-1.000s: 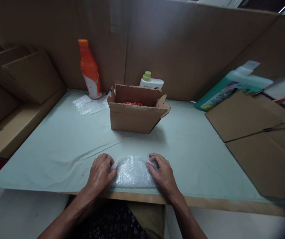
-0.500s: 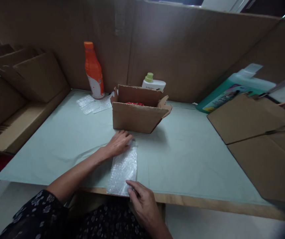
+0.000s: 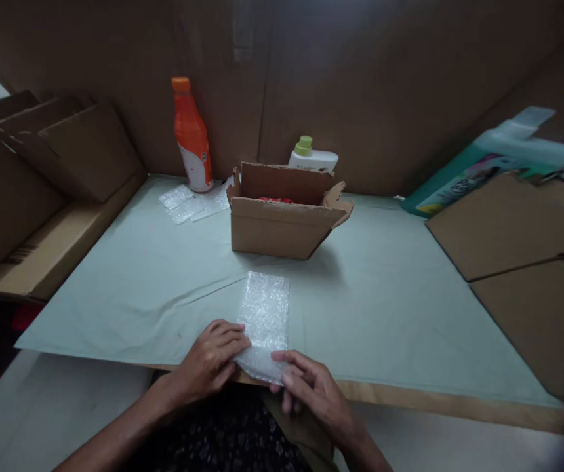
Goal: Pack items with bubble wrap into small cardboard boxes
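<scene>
Left hand [image 3: 213, 359] and right hand [image 3: 309, 388] both pinch the near end of a bubble wrap strip [image 3: 265, 314] lying lengthwise at the table [image 3: 390, 314] front edge. Beyond it stands an open cardboard box [image 3: 282, 219], unobstructed. An orange bottle [image 3: 192, 136] and a white bottle [image 3: 313, 156] stand against the back wall; flat cardboard sheets [image 3: 513, 223] lie at right.

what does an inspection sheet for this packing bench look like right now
surface: table covered with a pale green sheet
job's things: bubble wrap strip lying flat, near end at the table edge
clutter: open cardboard box, orange bottle, white bottle, loose wrap pieces
grippers: left hand and right hand pinch the strip's near end
cables: nothing seen
surroundings: cardboard walls, flat cartons, teal jug
</scene>
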The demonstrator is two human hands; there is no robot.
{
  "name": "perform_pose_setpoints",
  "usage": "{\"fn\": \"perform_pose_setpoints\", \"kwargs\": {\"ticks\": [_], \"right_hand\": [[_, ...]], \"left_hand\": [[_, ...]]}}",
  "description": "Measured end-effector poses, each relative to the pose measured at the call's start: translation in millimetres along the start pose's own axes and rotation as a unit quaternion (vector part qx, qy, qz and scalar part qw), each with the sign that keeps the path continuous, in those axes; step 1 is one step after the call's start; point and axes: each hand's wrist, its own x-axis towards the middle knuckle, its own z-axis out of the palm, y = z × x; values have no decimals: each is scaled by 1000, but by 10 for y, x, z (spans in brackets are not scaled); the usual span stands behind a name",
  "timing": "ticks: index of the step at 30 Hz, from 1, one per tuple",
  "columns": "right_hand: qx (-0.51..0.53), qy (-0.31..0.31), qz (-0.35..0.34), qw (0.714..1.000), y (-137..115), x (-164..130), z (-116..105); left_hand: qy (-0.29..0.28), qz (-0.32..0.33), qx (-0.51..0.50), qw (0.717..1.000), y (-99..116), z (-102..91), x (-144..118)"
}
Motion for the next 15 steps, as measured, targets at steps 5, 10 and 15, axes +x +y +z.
{"fn": "perform_pose_setpoints", "kwargs": {"ticks": [5, 10, 15], "right_hand": [[-269, 172, -167, 933, -50, 13, -71], [-262, 172, -162, 936, 4, 402, 57], [-362, 262, -202, 871, 74, 469, 135]], "left_hand": [[46, -93, -81, 991, -67, -46, 141], [69, -194, -110, 972, -40, -36, 229], [127, -206, -12, 970, -70, 140, 349]]}}
